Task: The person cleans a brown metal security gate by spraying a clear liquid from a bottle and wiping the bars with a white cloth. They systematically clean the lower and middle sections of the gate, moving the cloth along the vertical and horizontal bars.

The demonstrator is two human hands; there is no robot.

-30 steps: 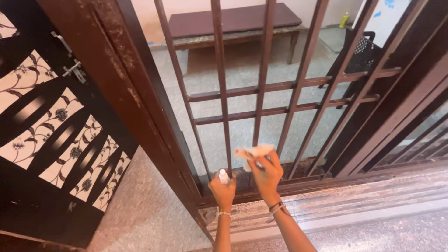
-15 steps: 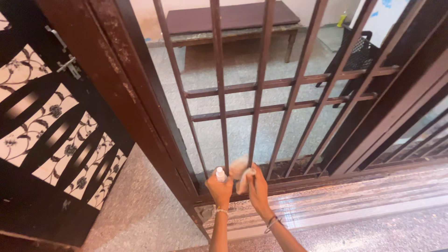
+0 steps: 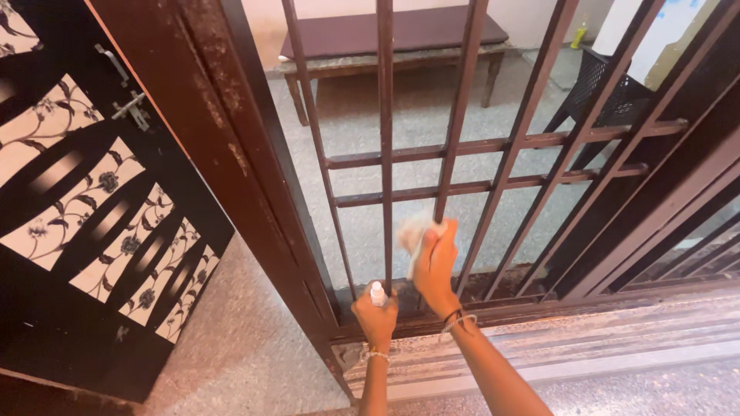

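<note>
Head view looked down through a dark brown metal gate [image 3: 493, 146] of upright bars and two crossbars. At its foot the left hand [image 3: 376, 320] had its fingers [image 3: 370, 306] curled tight around a small spray bottle [image 3: 378, 293], held upright with its pale cap poking out of the fist, close against the gate's bottom rail [image 3: 509, 304]. A beaded bracelet [image 3: 375, 355] ringed that wrist.

Just to the right and a little higher, the right hand [image 3: 435, 266] gripped a pale cloth [image 3: 414, 233], fingers closed over it and pressing it to one of the upright bars [image 3: 445, 185], below the lower crossbar. The cloth was blurred, so its folds could not be made out. Dark bands [image 3: 456, 318] circled the right wrist. The two hands sat near each other without touching.

To the left stood a heavy brown gate post [image 3: 223, 154], its paint chipped, and beyond it a black door panel [image 3: 85, 208] with cream floral cut-outs and a metal latch [image 3: 131, 108]. Behind the bars lay a speckled floor [image 3: 408, 115], a low bench [image 3: 393, 42] with a maroon top against the far wall, and a black perforated chair [image 3: 605, 85] to the right. A striped threshold [image 3: 586, 339] ran beneath the gate.
</note>
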